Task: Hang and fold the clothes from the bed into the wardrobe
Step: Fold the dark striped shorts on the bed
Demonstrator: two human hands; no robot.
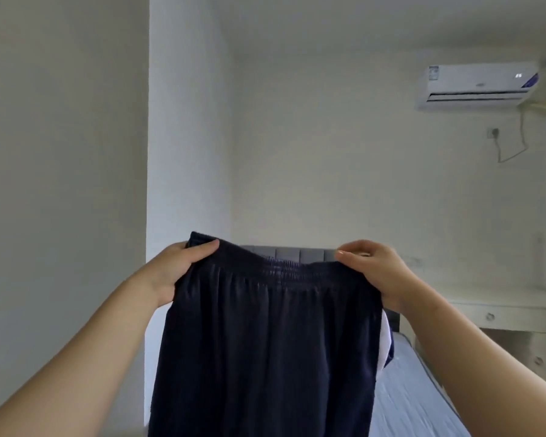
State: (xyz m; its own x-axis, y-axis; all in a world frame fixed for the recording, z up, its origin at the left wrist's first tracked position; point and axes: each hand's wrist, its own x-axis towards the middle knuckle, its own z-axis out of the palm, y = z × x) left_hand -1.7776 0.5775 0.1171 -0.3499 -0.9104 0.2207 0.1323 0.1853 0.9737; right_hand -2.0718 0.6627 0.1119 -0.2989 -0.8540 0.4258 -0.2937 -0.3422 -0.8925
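Note:
Dark navy trousers (265, 342) with an elastic waistband and a white side stripe hang in front of me, stretched out by the waistband. My left hand (174, 266) grips the waistband's left corner, thumb on top. My right hand (375, 272) pinches its right corner. The legs drop below the frame's bottom edge. Behind and below them lies the bed (413, 402) with a light blue sheet and a grey padded headboard (300, 255). The wardrobe is not in view.
A white wall pillar (186, 152) stands behind the trousers on the left. A white desk with drawers (501, 313) sits to the right of the bed. An air conditioner (476, 85) hangs high on the right wall.

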